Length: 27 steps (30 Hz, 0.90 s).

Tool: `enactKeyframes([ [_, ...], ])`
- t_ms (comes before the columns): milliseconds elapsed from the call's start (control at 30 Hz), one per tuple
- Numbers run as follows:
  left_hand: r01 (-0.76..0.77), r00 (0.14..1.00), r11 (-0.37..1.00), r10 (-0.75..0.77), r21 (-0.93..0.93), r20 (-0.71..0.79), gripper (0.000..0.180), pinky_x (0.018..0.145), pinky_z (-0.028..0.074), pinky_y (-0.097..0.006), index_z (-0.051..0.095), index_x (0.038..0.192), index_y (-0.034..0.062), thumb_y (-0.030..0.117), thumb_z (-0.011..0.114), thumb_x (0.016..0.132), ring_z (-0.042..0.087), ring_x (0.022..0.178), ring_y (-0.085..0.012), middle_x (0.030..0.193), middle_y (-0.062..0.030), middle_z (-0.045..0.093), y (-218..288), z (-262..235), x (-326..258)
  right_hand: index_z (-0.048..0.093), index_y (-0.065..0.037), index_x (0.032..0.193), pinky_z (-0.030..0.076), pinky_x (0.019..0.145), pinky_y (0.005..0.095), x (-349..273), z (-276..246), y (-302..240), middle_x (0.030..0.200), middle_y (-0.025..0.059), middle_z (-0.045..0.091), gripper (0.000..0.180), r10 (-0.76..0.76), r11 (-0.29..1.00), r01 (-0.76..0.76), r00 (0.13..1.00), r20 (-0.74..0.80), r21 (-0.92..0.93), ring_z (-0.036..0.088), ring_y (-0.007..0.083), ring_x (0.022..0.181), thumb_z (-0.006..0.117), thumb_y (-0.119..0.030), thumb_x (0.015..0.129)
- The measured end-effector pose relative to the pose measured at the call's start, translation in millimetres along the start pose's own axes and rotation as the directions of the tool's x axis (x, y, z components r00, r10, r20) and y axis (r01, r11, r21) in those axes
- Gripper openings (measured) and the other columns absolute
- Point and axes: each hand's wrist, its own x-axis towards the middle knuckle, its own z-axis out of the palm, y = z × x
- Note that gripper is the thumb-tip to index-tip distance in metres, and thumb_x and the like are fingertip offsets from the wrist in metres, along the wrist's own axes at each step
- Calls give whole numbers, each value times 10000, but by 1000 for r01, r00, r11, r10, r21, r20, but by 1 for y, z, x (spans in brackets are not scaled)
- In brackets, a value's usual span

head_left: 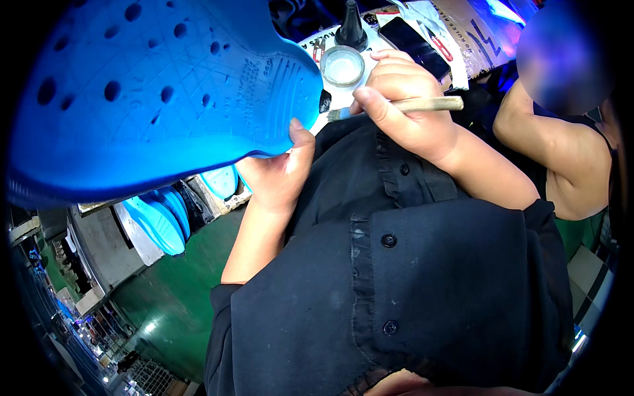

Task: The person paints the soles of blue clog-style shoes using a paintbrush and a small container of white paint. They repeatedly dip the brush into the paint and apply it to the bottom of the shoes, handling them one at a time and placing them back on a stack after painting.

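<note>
Left fingers (302, 136): blue sole (191, 66) gripped near its rounded end.
Right fingers (382, 111): brush (436, 103) grasped by handle.
Blue sole: held aloft, upper left, rounded end beside brush tip.
Jar (343, 84): set near right fingers.

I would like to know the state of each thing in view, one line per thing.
Left hand: gripping the blue sole.
Blue sole: held, with several holes.
Right hand: gripping the brush.
Brush: bristles close to the sole's edge; contact unclear.
Glass jar: open.
Black bottle: upright.
Phone: lying, screen dark.
Red-handled snips: lying beside the phone.
</note>
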Motion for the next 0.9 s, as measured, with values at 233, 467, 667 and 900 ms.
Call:
enactKeyframes([
  [233, -80, 997, 991, 81, 109, -2, 273, 793, 465, -285, 572, 1023, -23, -42, 638, 760, 591, 877, -154, 974, -108, 620, -8, -2, -3, 653, -39, 673, 407, 632, 319, 3, 2, 3, 588, 59, 596, 242, 3, 1000, -2, 997, -73, 15, 548, 209, 572, 605, -188, 858],
  [467, -50, 998, 996, 53, 74, -39, 276, 788, 458, -284, 576, 1032, -27, -41, 637, 763, 588, 871, -155, 969, -105, 623, -4, -1, 1, 623, -10, 656, 402, 623, 315, 1, -19, 0, 594, 73, 580, 221, 29, 1000, -27, 995, -97, 14, 509, 200, 551, 581, -100, 853],
  [667, 170, 985, 985, -170, 40, 4, 315, 838, 446, -301, 531, 1110, -69, -45, 594, 802, 580, 913, -175, 1038, -123, 607, 35, -26, 43, 624, 18, 705, 438, 855, 331, -29, -49, 21, 702, 81, 629, 292, 321, 947, -314, 928, -189, 68, 569, 156, 617, 474, -121, 914],
  [900, 626, 757, 675, -405, -391, 512, 765, 973, 389, -397, 403, 1247, -133, 164, 713, 615, 531, 1112, -294, 1195, -196, 540, 94, -20, 106, 614, 4, 702, 427, 572, 240, -65, -90, 54, 678, 55, 584, 270, 429, 903, -391, 835, -344, 177, 533, 123, 580, 499, -107, 920],
])
